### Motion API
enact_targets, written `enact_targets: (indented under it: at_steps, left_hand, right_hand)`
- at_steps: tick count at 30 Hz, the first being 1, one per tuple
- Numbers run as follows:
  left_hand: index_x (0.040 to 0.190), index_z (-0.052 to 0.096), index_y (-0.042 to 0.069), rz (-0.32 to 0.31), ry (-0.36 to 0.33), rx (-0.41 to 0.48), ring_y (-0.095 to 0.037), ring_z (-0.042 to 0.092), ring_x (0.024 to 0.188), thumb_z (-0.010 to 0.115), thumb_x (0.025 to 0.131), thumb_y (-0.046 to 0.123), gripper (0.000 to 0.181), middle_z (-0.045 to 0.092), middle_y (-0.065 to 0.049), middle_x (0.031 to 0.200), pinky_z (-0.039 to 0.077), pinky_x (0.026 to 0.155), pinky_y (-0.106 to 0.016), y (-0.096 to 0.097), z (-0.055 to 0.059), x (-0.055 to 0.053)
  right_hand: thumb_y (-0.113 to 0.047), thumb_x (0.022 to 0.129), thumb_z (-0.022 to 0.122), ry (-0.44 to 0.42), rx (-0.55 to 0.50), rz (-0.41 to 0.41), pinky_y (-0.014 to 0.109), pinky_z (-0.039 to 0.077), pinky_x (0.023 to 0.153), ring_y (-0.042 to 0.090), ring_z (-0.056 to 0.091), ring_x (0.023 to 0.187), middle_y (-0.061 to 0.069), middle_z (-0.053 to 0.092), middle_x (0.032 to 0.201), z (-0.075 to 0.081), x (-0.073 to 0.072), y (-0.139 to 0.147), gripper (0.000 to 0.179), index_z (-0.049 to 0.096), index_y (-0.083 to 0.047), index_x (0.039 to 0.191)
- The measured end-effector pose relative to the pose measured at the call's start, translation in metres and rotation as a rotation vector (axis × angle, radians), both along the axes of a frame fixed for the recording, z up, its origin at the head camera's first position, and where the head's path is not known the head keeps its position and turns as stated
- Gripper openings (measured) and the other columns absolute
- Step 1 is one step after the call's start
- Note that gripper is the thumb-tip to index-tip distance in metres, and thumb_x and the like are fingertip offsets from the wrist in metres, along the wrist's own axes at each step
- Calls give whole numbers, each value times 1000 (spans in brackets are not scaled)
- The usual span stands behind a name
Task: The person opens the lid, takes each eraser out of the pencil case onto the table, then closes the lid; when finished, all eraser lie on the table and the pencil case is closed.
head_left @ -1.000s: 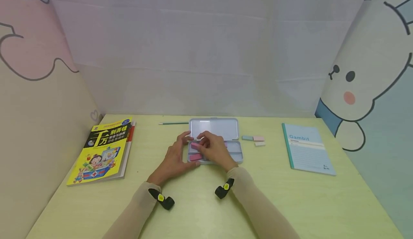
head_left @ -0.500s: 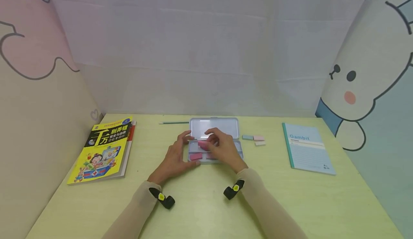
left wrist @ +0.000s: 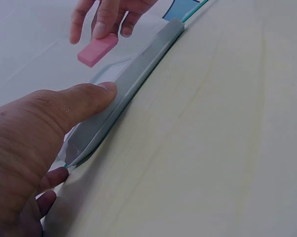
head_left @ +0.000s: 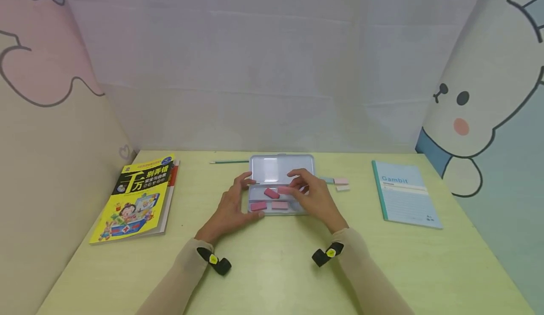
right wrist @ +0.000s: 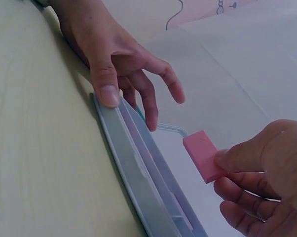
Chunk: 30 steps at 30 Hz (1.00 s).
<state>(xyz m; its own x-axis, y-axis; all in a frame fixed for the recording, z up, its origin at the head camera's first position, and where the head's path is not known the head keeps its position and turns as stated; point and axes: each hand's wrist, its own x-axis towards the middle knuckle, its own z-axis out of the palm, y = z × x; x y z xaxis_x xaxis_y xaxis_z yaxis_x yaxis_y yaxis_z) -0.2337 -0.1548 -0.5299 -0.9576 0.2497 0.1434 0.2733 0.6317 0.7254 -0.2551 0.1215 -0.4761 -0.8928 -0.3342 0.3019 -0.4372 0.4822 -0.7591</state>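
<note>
Fingers [head_left: 297,172] of the right hand [head_left: 318,197] narrow, pinching a pink eraser [head_left: 285,190] between thumb and fingertips; both wrist views put it clear above the pencil case [head_left: 255,198]. Case lies on the bench [head_left: 263,272], lid [head_left: 261,169] laid back on the far side. Left hand [head_left: 231,210] at the case's left end: fingers wide, thumb resting on the near rim.

Inside the case, two long compartments. Far one: one pink eraser lying aslant [head_left: 271,193], left of the held one. Near one: two more, left pink eraser [head_left: 258,206] and right pink eraser [head_left: 279,205], end to end with a gap between.

Just right of the case: blue eraser [head_left: 327,180], pale pink eraser [head_left: 341,181], white eraser [head_left: 343,188] on the near side of these. Green pencil [head_left: 229,162] at far left of the lid, its right end reaching the lid's edge. Well apart, left: yellow book [head_left: 136,206] on top of another book [head_left: 171,175]. Well apart, right: pale blue notebook [head_left: 405,194].
</note>
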Motion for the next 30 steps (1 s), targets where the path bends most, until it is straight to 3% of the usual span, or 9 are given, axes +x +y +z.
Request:
enact_targets:
  at_steps: [13,30]
  left_hand:
    - [166,18,38,15,-16,1,-29,49,150,91,82,47,112,53,7,158,29,127,-66,-1,-4,-1]
    - [167,20,31,0,-9,7,-32,51,149,91,82,45,112,54,2,158,30,126,-66,0,1,0]
  right_hand:
    - [-3,98,73,-22,55,-69,34,60,87,23,72,95,11,80,108,15,-6,33,37,66,-8,134]
    - [-1,98,69,-72,102,-133,24,56,85,25,71,95,13,81,111,20,-19,72,37,66,-9,135]
